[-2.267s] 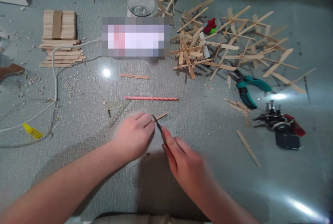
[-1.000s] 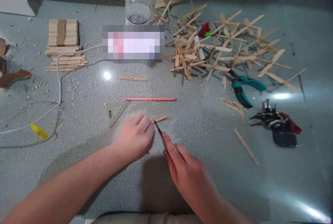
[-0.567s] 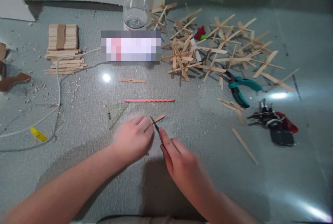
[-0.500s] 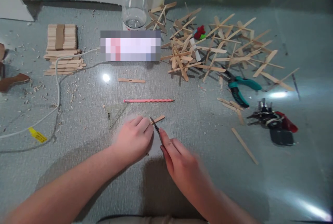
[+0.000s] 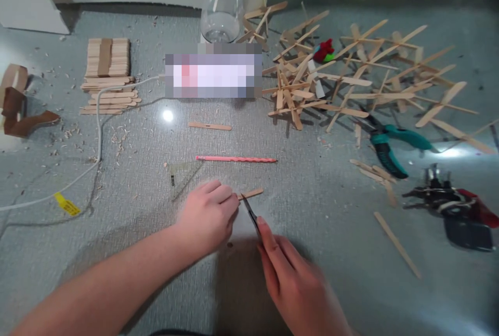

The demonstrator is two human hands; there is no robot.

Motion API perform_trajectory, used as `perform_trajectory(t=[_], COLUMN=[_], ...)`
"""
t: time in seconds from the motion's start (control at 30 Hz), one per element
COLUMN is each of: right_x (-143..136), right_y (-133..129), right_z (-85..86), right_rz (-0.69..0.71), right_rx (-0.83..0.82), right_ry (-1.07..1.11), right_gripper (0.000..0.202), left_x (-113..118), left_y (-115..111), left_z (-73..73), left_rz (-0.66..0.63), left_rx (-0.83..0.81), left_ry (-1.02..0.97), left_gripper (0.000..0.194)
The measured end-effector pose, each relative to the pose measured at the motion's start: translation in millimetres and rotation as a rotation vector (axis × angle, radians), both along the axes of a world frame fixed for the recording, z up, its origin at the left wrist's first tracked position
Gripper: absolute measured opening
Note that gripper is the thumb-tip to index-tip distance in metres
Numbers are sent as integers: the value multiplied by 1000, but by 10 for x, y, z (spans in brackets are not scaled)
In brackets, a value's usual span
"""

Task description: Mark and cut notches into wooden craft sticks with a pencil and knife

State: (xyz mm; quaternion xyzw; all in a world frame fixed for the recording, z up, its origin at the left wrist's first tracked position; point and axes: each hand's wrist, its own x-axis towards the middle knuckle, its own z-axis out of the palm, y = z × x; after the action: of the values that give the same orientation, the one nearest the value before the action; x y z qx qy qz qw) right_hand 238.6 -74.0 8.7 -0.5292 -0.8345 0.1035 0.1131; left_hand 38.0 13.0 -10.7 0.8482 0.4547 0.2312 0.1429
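My left hand (image 5: 210,216) is closed on a wooden stick (image 5: 253,193), whose right end sticks out past the fingers. A dark, thin-bladed knife (image 5: 251,214) is gripped in my right hand (image 5: 294,268), its tip at the stick close beside my left fingers. Just above the hands lies a pink pencil (image 5: 237,159). A clear triangular ruler (image 5: 181,180) rests to the upper left of my left hand. Farther up is a single stick with a small slot (image 5: 209,126).
Stacked sticks (image 5: 117,57) and a white cable (image 5: 100,133) lie left. A bottle (image 5: 222,13) stands behind. Crossed sticks (image 5: 296,91) spread at upper right, near teal pliers (image 5: 385,154), keys (image 5: 434,190) and a loose stick (image 5: 397,245). Brown paper (image 5: 17,112) sits far left.
The view has shifted, so most objects appear farther apart or lower. The knife and my right hand have moved slightly down and away from the left fingers; both hands keep their holds.
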Motion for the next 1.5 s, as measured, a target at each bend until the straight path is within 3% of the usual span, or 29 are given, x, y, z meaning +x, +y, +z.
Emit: perform_trajectory(t=[0.17, 0.47, 0.7, 0.9, 1.3, 1.4, 1.5], right_x=[6, -9, -34, -26, -2, 6, 36], right_y=[-14, 60, 172, 226, 112, 105, 135], right_z=[-6, 51, 53, 62, 93, 109, 95], right_rz=[-6, 8, 10, 0, -10, -47, -99], right_rx=[29, 67, 54, -28, 44, 127, 105], right_ry=[-51, -152, -111, -7, 65, 88, 86], right_gripper=[58, 59, 65, 63, 69, 72, 67], left_x=[-1, -2, 8, -21, 6, -10, -42], left_y=[3, 13, 55, 32, 16, 46, 96], left_z=[25, 47, 85, 33, 59, 63, 80], left_rz=[22, -65, -76, -16, -2, 38, 47], left_rx=[24, 25, 58, 39, 18, 25, -44], left_ry=[15, 44, 74, 62, 50, 33, -30], left_gripper=[25, 32, 36, 30, 23, 27, 29])
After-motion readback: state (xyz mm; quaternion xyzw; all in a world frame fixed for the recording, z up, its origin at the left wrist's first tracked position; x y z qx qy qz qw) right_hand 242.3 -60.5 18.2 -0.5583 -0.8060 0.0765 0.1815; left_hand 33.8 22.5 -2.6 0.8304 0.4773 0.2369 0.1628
